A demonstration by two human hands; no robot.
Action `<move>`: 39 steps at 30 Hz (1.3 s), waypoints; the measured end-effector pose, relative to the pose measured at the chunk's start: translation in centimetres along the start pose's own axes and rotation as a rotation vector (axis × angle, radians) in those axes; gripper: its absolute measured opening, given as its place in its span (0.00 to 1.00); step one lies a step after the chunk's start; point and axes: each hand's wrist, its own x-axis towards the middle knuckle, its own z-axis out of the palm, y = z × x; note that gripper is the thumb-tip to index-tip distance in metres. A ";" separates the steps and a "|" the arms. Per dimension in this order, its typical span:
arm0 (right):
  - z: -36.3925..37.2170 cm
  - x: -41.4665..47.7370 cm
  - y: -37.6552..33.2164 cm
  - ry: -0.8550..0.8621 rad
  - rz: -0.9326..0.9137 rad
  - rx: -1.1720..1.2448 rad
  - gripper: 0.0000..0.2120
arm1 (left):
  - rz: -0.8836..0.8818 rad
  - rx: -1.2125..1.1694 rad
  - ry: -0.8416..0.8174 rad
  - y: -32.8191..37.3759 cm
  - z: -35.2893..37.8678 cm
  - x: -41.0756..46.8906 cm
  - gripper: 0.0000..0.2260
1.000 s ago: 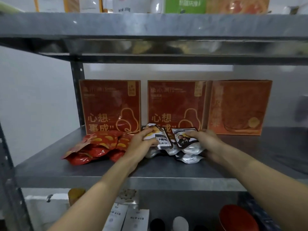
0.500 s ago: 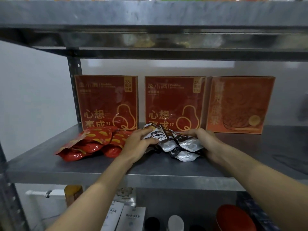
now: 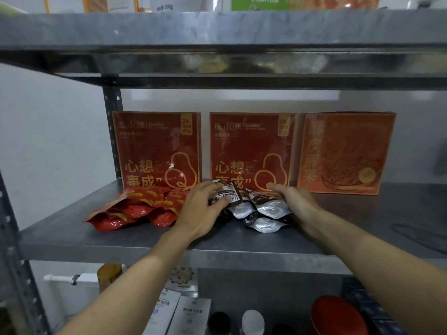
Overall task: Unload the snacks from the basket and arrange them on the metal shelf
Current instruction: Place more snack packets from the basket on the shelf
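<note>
Grey metal shelf [image 3: 169, 240]: left hand [image 3: 202, 209] pinches a brown packet [image 3: 226, 195]; right hand [image 3: 296, 201] rests flat, open. Slick silver pouches [image 3: 263, 213] beneath could slide forward.

Upper-shelf packages [image 3: 254, 2] cut off

Bare metal shelf [image 3: 387, 213] right, red boxes [image 3: 252, 151] behind, red packets [image 3: 135, 209] left

my left hand [image 3: 202, 209]: palm down, fingers curled, thumb pressing | my right hand [image 3: 296, 199]: palm down, fingers spread flat | both forearms extended forward, converging
</note>
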 end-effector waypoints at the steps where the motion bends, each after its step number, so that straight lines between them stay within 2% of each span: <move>1: -0.2 -0.3 -0.1 -0.004 -0.029 -0.050 0.33 | 0.025 0.051 0.002 0.2 0.0 -0.2 0.22; 5: -0.9 -1.7 -0.4 0.059 -0.319 -0.264 0.31 | 0.124 0.301 0.049 1.2 -1.1 -1.0 0.24; 9: -1.2 -3.6 -0.8 0.067 -0.691 -0.638 0.34 | 0.138 0.502 0.127 2.7 -2.9 -2.1 0.25; 13: 0.3 -5.4 -1.5 0.001 -0.837 -0.879 0.36 | 0.073 0.642 0.170 4.0 -4.5 -4.0 0.27; 21: 7.0 -10.1 -3.6 -0.128 -0.937 -0.838 0.36 | -0.081 0.818 0.288 4.2 -10.4 -10.5 0.29; 27: 14.9 -16.4 -5.4 -0.172 -1.108 -0.791 0.36 | -0.197 0.898 0.356 1.6 -18.1 -18.2 0.28; 32: 24.7 -25.0 -6.2 -0.297 -1.190 -0.699 0.35 | -0.298 0.948 0.444 -1.8 -26.9 -28.6 0.28; 39: 40.8 -39.2 -5.1 -0.579 -1.238 -0.574 0.35 | -0.568 1.042 0.487 -7.5 -39.4 -46.3 0.30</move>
